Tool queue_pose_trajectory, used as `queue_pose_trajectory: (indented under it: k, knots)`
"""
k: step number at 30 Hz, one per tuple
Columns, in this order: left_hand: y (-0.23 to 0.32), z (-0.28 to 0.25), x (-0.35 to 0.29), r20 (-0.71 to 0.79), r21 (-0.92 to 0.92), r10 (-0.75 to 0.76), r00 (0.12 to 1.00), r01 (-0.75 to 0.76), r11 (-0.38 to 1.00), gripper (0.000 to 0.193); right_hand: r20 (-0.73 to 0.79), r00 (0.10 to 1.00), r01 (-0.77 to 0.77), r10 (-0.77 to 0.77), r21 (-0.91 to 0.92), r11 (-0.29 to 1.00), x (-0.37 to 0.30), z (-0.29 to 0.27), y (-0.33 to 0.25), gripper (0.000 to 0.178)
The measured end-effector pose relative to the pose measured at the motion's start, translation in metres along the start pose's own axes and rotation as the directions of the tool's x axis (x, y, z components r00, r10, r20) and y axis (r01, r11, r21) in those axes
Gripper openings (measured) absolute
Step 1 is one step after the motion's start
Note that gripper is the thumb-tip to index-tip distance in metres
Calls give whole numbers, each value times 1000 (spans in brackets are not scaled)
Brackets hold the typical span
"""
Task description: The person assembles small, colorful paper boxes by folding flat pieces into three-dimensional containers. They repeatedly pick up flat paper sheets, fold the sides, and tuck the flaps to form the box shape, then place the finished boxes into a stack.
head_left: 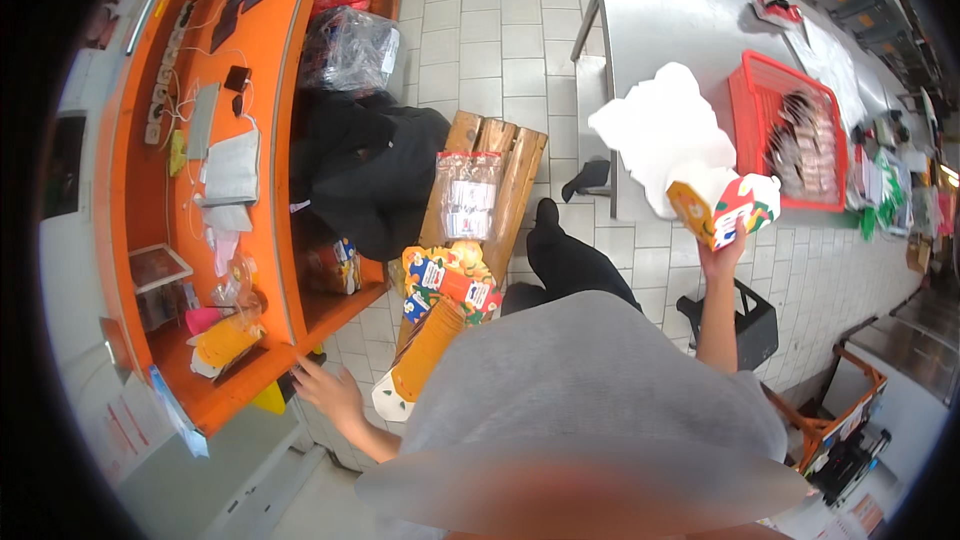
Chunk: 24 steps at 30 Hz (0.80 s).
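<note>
My right hand is raised over the near edge of the steel table, its fingers closed around a colourful printed cardboard food box. Beside that box, flat white cardboard sheets lie on the table. My left hand is empty, with fingers spread, close to the front edge of the orange shelf unit. Between my body and the shelf, a stack of folded cardboard boxes rests on the wooden bench, next to printed flat boxes.
A clear plastic bag of packets lies on the bench. Black cloth hangs beside it. On the steel table stands a red basket of wrapped goods. A black stool is at my right. Cables and phones crowd the shelf.
</note>
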State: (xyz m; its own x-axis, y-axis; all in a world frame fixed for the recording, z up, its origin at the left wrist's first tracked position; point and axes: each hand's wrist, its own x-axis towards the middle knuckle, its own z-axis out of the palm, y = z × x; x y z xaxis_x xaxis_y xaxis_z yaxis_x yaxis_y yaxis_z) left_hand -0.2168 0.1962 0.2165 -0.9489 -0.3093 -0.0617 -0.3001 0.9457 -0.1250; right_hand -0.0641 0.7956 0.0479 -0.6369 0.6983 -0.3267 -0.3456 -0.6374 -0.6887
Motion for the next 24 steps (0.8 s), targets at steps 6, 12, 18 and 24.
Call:
queue_pose_trajectory:
  k: [6, 12, 18, 24]
  knots:
    - [287, -16, 144, -450, -465, 479, 753, -656, 595, 52, 26, 994, -103, 103, -8, 995, 63, -19, 48, 50]
    - [542, 179, 143, 12, -539, 946, 324, -795, 279, 57, -113, 985, -131, 134, 34, 991, 61, -39, 69, 57]
    - [568, 373, 206, 634, -30, 615, 468, -781, 624, 72, -428, 904, -5, 24, 44, 999, 48, -38, 92, 75]
    - [539, 453, 188, 627, 35, 592, 507, -777, 629, 73, -511, 849, -193, 133, -65, 979, 49, -63, 104, 72]
